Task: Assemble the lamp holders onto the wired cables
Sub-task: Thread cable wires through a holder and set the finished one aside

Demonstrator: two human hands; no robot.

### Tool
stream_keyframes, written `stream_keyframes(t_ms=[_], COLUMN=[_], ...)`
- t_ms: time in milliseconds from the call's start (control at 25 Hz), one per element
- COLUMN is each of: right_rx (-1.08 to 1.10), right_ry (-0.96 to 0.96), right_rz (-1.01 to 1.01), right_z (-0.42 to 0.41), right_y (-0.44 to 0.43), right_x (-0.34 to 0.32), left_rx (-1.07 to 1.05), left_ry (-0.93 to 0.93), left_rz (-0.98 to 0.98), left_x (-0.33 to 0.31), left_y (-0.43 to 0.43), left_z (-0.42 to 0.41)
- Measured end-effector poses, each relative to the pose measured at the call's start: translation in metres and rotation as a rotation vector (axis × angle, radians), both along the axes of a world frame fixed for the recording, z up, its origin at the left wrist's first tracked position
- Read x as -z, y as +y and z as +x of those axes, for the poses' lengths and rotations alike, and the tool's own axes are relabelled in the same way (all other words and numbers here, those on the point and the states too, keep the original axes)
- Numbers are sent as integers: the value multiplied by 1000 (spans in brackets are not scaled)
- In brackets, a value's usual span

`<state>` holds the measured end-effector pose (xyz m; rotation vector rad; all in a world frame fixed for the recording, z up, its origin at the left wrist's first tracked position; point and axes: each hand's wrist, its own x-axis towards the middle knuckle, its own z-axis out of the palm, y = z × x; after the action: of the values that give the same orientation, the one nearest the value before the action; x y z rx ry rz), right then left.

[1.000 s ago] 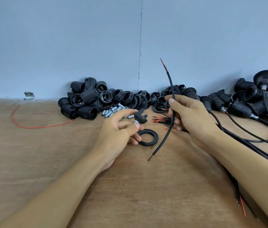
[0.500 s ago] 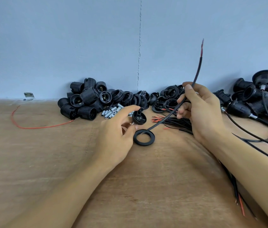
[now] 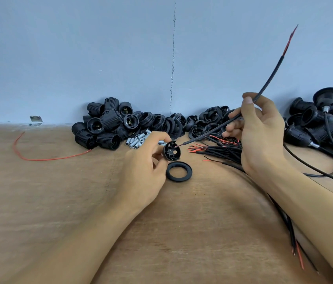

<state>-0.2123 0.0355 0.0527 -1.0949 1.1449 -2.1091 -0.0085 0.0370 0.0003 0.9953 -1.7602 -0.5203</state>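
The left hand [image 3: 145,165] pinches a black holder cap [image 3: 172,151] between thumb and fingertips, just above the black ring [image 3: 179,171] that lies flat on the wooden table [image 3: 192,232]. Half a second ago the cap faced more upward; now its hollow side is turned toward the right hand [image 3: 259,132]. That hand, up and to the right of the ring, grips a black cable [image 3: 269,78] between thumb and curled fingers. The cable's lower end, which reached down to the ring's rim before, has lifted, and its bared red tip now meets the cap's opening (whether it has entered the hole, I cannot tell). The ring has stayed put. Behind the ring sit a pile of lamp holders [image 3: 104,126] and small metal tubes [image 3: 138,140]; right of the ring lies a bundle of cables [image 3: 219,150].
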Motion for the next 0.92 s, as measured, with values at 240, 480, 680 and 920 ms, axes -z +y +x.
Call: stream_keyframes(t_ms=[240,480,680,920], right_rx=[23,9,-71,-105], right_ry=[121,154,192,279], right_rz=[-3,-2,27,20], right_z=[1,7,17,21], right_y=[2,7,11,16], right_x=[6,6,6,0], left_rx=[-22,-83,-212,-113], left_ry=[-33,-100,-158,-93], left_rz=[-22,-77,-155,-334], left_x=[2,8,7,2], left_y=[-1,-4,-6,0], left_z=[-1,-1,0,-5])
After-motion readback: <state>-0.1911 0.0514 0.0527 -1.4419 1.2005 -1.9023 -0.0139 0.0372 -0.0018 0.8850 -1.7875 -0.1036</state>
